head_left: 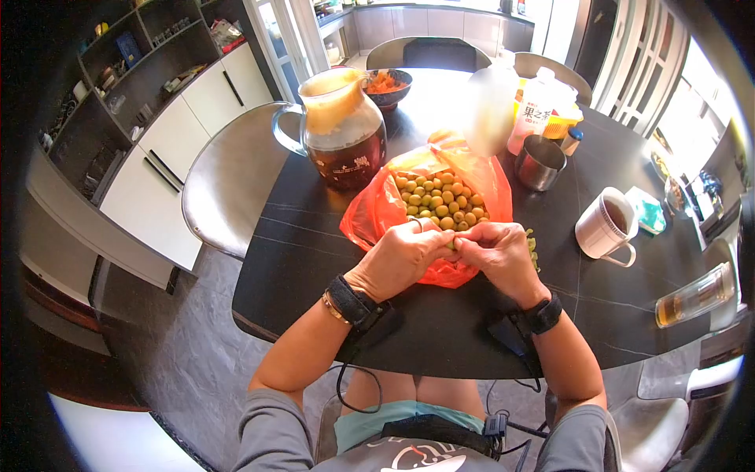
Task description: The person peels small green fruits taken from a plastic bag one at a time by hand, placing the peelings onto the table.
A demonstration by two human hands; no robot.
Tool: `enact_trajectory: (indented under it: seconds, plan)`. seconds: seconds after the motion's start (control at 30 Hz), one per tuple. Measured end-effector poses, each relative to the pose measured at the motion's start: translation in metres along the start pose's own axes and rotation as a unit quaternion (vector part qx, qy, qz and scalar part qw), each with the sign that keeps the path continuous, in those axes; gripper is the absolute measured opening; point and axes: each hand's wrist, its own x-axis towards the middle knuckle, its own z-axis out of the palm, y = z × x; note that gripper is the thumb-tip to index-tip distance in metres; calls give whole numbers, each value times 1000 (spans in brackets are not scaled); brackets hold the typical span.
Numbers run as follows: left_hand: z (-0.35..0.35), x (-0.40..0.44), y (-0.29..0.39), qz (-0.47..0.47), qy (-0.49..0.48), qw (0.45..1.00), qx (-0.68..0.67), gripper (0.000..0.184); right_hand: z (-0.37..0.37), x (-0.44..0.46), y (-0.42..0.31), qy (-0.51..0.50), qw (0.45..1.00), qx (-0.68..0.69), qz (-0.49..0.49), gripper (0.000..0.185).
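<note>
A red plastic bag [370, 212] stands open on the dark table, filled with small round green-yellow fruits [444, 198]. In front of the bag's mouth, my left hand [403, 256] and my right hand [497, 256] meet at the fingertips. Both are closed in a pinch around a small green fruit [451, 244], mostly covered by the fingers. A little pile of green scraps [532, 250] lies just beyond my right hand, partly hidden by it. Each wrist wears a black strap.
Behind the bag stand a glass jug [346, 149] of dark liquid and a patterned bowl [388, 101] with orange food. To the right are a metal cup [540, 167], a pink-white bottle [536, 114], a white mug [604, 224], a tissue pack [648, 211] and a glass tumbler [694, 297].
</note>
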Motion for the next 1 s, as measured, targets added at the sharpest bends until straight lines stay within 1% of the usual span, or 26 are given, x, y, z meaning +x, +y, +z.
enact_trajectory:
  seconds: [0.07, 0.13, 0.27, 0.33, 0.47, 0.5, 0.53, 0.67, 0.73, 0.77, 0.83, 0.87, 0.93, 1.0]
  plan:
    - [0, 1, 1, 3, 5, 1000, -5, 19, -1, 1, -1, -5, 1000, -11, -22, 15]
    - [1, 0, 0, -28, 49, 998, -22, 20, -1, 2, 0, -12, 1000, 5, -21, 15]
    - [-2, 2, -3, -27, 36, 999, 17, 20, -2, 3, 0, -33, 999, 18, -20, 16]
    - [-3, 3, -1, -46, 34, 998, -22, 20, -3, 3, 1, -33, 999, 16, -22, 15]
    - [-3, 2, -1, -59, 17, 998, -17, 21, -2, 1, -1, -31, 999, -2, -17, 14]
    - [-2, 2, 0, -69, 22, 997, -40, 21, -1, 1, -1, -30, 999, -1, -18, 14]
    - [-2, 2, 1, -78, 26, 995, -65, 22, -1, 0, -1, -23, 999, -22, -21, 14]
    - [-1, 1, 3, -100, 19, 992, -70, 21, -2, 0, -3, -17, 998, -65, -16, 15]
    - [0, 0, 0, -159, 0, 981, -111, 18, -2, 0, -1, -12, 999, -44, -20, 14]
    - [2, -1, -2, -157, -1, 981, -110, 18, -2, 1, 0, -6, 999, -26, -28, 14]
    - [6, -2, -3, -191, 10, 957, -216, 17, -3, 2, 4, -10, 1000, 0, -19, 13]
    - [5, -2, -3, -190, 12, 958, -216, 17, -4, 3, 5, -16, 999, 26, -9, 12]
    - [4, 0, 2, -210, 4, 939, -272, 19, -3, 2, 3, -14, 999, 32, -2, 11]
    - [2, 0, 4, -213, 4, 935, -284, 19, -3, 2, 2, -10, 999, 39, 5, 11]
